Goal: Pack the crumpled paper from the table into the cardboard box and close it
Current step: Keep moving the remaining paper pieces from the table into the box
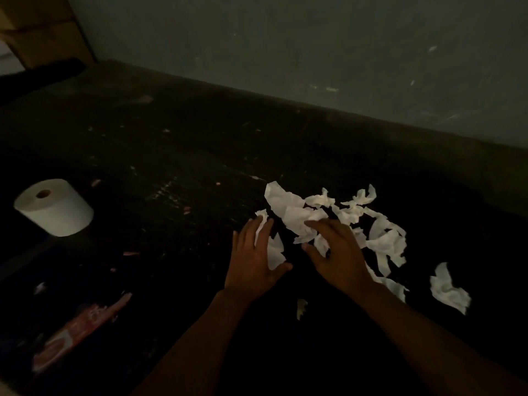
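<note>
Several pieces of crumpled white paper (288, 208) lie scattered on the dark table (177, 155), right of centre. One loose piece (448, 290) lies apart at the right. My left hand (254, 264) rests flat, fingers spread, on the left edge of the pile, with a small piece (275, 251) between thumb and fingers. My right hand (337, 255) lies palm down over the middle of the pile, fingers apart and covering some pieces. Brown cardboard (45, 30) shows at the far top left corner; I cannot tell if it is the box.
A white paper roll (55, 208) stands upright at the left of the table. A red wrapper (77, 332) lies near the front left. A grey wall (314, 47) runs along the table's far edge. The scene is dim.
</note>
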{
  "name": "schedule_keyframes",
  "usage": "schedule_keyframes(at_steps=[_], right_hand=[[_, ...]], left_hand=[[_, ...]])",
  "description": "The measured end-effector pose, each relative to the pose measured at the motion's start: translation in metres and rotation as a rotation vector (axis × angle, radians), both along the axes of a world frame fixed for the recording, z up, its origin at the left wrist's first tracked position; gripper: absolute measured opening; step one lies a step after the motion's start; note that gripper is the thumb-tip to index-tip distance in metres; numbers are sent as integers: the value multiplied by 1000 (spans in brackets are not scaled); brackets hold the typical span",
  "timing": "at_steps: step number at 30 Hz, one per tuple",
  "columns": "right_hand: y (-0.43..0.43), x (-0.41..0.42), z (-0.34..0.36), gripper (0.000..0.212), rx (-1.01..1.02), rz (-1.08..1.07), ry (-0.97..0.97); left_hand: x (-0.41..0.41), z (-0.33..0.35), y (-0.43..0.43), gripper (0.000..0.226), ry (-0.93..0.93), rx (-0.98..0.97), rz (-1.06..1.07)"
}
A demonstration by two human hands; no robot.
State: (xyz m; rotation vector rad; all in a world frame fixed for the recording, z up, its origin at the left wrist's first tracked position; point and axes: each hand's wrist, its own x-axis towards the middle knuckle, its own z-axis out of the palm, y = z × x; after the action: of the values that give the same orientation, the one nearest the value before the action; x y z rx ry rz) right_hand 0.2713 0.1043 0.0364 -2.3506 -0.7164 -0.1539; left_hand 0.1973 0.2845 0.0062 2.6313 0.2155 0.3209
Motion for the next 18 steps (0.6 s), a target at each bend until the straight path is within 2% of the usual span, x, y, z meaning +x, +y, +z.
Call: schedule_keyframes(at_steps=[3, 7, 9, 13, 18], right_hand=[[15, 34, -8, 62, -43, 94, 13], [24, 81, -17, 93, -344, 268, 101], [32, 100, -20, 98, -466, 337, 119], [51, 126, -34, 93, -513, 404, 74], [55, 130, -57, 79, -552, 390, 182]], left_hand=[[20, -3, 15, 120, 94, 22, -41], [37, -14, 40, 131, 196, 57, -206], [45, -20, 49, 127, 230, 48, -251], [56, -40, 52, 115, 219, -12, -246], [58, -59, 59, 85, 11, -65, -195]])
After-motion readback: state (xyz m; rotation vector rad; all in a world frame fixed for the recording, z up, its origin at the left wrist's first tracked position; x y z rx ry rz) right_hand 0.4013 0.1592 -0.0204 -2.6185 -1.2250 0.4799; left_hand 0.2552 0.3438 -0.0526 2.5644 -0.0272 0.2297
